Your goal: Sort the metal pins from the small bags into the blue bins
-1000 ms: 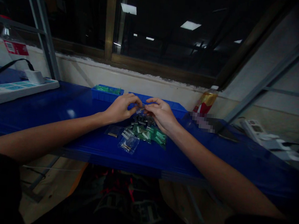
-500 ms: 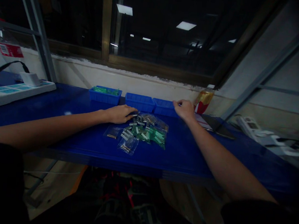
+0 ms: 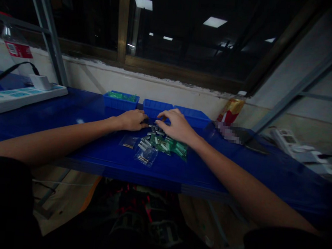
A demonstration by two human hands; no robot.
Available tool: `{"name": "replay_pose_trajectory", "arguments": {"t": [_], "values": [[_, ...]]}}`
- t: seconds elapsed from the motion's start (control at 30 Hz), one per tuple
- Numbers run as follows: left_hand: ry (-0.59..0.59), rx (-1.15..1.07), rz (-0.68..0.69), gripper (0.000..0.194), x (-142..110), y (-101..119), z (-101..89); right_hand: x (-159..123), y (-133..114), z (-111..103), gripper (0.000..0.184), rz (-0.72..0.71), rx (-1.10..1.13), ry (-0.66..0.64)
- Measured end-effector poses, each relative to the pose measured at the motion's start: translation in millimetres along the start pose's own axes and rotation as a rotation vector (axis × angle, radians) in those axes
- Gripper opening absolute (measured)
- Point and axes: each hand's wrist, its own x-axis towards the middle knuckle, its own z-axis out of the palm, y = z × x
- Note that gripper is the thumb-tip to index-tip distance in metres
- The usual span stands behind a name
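Several small silver metal cylinders (image 3: 145, 143) and small bags lie heaped on the blue table (image 3: 99, 149). My left hand (image 3: 133, 120) rests at the heap's far left edge, fingers closed together; what they hold, if anything, is too small to name. Above the heap's far side, my right hand (image 3: 178, 126) has thumb and forefinger apart, with nothing visible between them. Green bags of metal parts (image 3: 179, 149) lie below its wrist. Nearer the front edge are a clear bag with thin pins (image 3: 145, 156) and another clear bag (image 3: 128, 142).
Behind the hands stand a blue bin with green bags (image 3: 121, 101), a middle blue bin (image 3: 152, 108) and a right blue bin (image 3: 198, 118). A power strip (image 3: 24, 97) and a bottle (image 3: 19, 49) are left. A red-and-gold packet (image 3: 232, 110) and dark flat object (image 3: 253, 144) are right.
My right hand has come from the right bin leftward to the heap, its fingers now parted. My left hand stays at the heap's left edge. The whole view has shifted slightly.
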Motion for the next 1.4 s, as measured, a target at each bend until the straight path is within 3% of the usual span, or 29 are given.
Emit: {"name": "replay_pose_trajectory", "arguments": {"t": [0.17,0.37,0.47,0.57,0.73,0.87,1.13,1.4], "values": [[0.007,0.026,0.044,0.021,0,-3,0.0,-7,-10,7,0.016,-0.044,0.051,-0.204],[0.028,-0.071,-0.058,0.027,-1,-1,0.6,-6,-1,0,0.019,-0.067,-0.003,-0.26],[0.117,-0.159,-0.106,0.036,1,0,0.3,-6,-2,2,0.02,-0.081,-0.005,-0.25],[0.213,-0.272,-0.127,0.032,3,3,-2.0,-7,-3,5,0.028,-0.058,0.017,-0.2],[0.325,-0.458,0.012,0.022,1,19,-9.0,-4,-5,4,0.033,0.075,0.116,-0.011],[0.295,-0.479,0.077,0.017,-4,34,-12.1,-1,-8,-1,0.014,0.129,0.318,0.034],[0.211,-0.421,0.031,0.023,-5,36,-11.0,1,-10,-8,0.012,0.157,0.323,0.044],[0.156,-0.375,0.005,0.022,-5,34,-9.7,0,-6,-2,0.012,0.17,0.365,0.016]]}}
